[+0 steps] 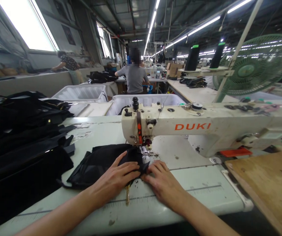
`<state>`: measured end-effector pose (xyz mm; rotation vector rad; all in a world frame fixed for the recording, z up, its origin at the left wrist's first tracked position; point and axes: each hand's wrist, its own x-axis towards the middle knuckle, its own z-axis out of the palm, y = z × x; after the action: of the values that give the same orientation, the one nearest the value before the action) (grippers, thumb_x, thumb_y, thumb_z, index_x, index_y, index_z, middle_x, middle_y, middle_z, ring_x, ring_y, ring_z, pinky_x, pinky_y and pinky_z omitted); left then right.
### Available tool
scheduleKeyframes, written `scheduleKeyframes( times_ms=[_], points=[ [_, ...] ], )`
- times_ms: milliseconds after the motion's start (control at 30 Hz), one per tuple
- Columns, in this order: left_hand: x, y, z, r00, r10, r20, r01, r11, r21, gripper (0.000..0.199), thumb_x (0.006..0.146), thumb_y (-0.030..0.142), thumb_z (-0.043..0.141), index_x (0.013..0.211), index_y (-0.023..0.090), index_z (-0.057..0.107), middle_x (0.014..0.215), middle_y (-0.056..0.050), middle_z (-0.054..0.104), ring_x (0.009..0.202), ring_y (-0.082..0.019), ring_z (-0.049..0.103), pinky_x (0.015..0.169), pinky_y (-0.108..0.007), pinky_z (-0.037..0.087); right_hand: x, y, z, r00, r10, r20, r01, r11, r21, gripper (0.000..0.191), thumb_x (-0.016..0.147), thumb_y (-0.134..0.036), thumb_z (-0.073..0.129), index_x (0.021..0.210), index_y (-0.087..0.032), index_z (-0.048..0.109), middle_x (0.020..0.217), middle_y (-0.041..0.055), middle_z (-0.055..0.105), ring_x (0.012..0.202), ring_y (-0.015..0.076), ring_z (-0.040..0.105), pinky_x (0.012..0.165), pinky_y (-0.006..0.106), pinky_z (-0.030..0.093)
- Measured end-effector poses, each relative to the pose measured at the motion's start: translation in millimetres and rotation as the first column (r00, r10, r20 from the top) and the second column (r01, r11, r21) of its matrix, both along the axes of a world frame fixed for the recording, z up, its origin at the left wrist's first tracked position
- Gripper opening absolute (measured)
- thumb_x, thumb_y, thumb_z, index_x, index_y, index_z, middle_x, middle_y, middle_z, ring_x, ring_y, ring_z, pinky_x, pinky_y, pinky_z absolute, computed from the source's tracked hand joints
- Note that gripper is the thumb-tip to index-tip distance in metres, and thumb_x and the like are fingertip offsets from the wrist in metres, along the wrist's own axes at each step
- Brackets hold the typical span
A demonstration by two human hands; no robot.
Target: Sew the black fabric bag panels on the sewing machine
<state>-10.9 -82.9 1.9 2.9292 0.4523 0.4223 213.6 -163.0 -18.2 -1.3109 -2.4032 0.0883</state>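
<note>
A black fabric piece lies on the pale green sewing table, its right edge under the needle area of the white sewing machine. My left hand rests flat on the fabric with its fingers spread, just in front of the presser foot. My right hand pinches the fabric's near right edge between thumb and fingers. From beneath the fabric, below my left fingers, a gold zipper end sticks out onto the table.
Black fabric pieces are heaped at the left. White plastic bins stand behind the table. A wooden board is at the right, and a green fan stands behind the machine. Another person works farther back.
</note>
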Motion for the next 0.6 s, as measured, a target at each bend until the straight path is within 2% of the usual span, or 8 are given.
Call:
scheduleKeyframes(
  times_ms=[67, 133, 300, 367, 433, 500, 600],
  points=[
    [-2, 0, -2.6, 0.998, -0.046, -0.038, 0.048, 0.998, 0.031, 0.033, 0.099, 0.01, 0.042, 0.127, 0.017, 0.056, 0.128, -0.009, 0.063, 0.128, -0.019, 0.051, 0.119, -0.044, 0.023, -1, -1, -2.5, 1.0, -0.026, -0.005, 0.026, 1.0, -0.006, 0.024, 0.091, -0.01, 0.053, 0.111, -0.022, 0.062, 0.099, 0.0058, 0.056, 0.099, 0.0244, 0.044, 0.091, 0.039, 0.038],
    [-4, -2, -7.1, 0.997, -0.031, -0.075, 0.035, 0.998, 0.047, 0.033, 0.098, 0.009, 0.042, 0.129, 0.013, 0.053, 0.133, -0.012, 0.058, 0.129, -0.02, 0.049, 0.114, -0.037, 0.036, -2, -2, -5.1, 0.999, -0.035, -0.015, 0.035, 0.999, -0.008, 0.025, 0.092, -0.011, 0.053, 0.112, -0.023, 0.061, 0.095, 0.0052, 0.055, 0.096, 0.0236, 0.044, 0.089, 0.039, 0.037],
    [2, -4, -12.7, 0.983, 0.167, -0.079, -0.16, 0.983, 0.086, 0.03, 0.097, 0.015, 0.048, 0.126, 0.012, 0.053, 0.133, -0.016, 0.055, 0.124, -0.028, 0.052, 0.103, -0.043, 0.046, -3, -1, -6.7, 0.999, -0.035, -0.034, 0.035, 0.999, -0.004, 0.027, 0.092, -0.01, 0.053, 0.116, -0.023, 0.059, 0.094, 0.0043, 0.054, 0.094, 0.0231, 0.043, 0.088, 0.039, 0.036],
    [10, -1, -7.9, 0.956, 0.282, -0.081, -0.284, 0.958, -0.021, 0.023, 0.096, 0.021, 0.053, 0.118, 0.017, 0.058, 0.127, -0.013, 0.057, 0.115, -0.028, 0.055, 0.097, -0.045, 0.047, -4, -1, -5.9, 0.999, -0.031, -0.03, 0.031, 1.0, 0.001, 0.027, 0.093, -0.011, 0.051, 0.116, -0.023, 0.058, 0.095, 0.0045, 0.054, 0.094, 0.0234, 0.043, 0.087, 0.039, 0.036],
    [19, 5, -1.3, 0.928, 0.358, -0.104, -0.371, 0.915, -0.159, 0.018, 0.093, 0.023, 0.058, 0.11, 0.02, 0.059, 0.116, -0.008, 0.059, 0.107, -0.026, 0.056, 0.092, -0.043, 0.046, -4, -1, -5.1, 0.999, -0.034, -0.023, 0.035, 0.999, 0.012, 0.025, 0.094, -0.012, 0.051, 0.115, -0.022, 0.058, 0.095, 0.0047, 0.054, 0.095, 0.0238, 0.043, 0.087, 0.039, 0.036],
    [25, 12, 3.6, 0.916, 0.384, -0.12, -0.402, 0.882, -0.246, 0.013, 0.09, 0.021, 0.062, 0.103, 0.02, 0.059, 0.101, -0.004, 0.061, 0.097, -0.023, 0.058, 0.087, -0.037, 0.046, -4, -2, -4.9, 0.999, -0.035, -0.022, 0.035, 0.999, 0.021, 0.023, 0.094, -0.012, 0.051, 0.113, -0.021, 0.059, 0.095, 0.005, 0.054, 0.096, 0.0241, 0.043, 0.088, 0.039, 0.036],
    [26, 17, 5.7, 0.907, 0.4, -0.129, -0.42, 0.864, -0.277, 0.005, 0.088, 0.02, 0.063, 0.089, 0.019, 0.058, 0.081, 0.001, 0.06, 0.083, -0.019, 0.058, 0.075, -0.03, 0.045, -5, -3, -5.0, 0.999, -0.031, -0.024, 0.032, 0.999, 0.018, 0.025, 0.094, -0.011, 0.051, 0.116, -0.021, 0.058, 0.096, 0.0052, 0.054, 0.097, 0.0245, 0.042, 0.09, 0.039, 0.036]
  ],
)
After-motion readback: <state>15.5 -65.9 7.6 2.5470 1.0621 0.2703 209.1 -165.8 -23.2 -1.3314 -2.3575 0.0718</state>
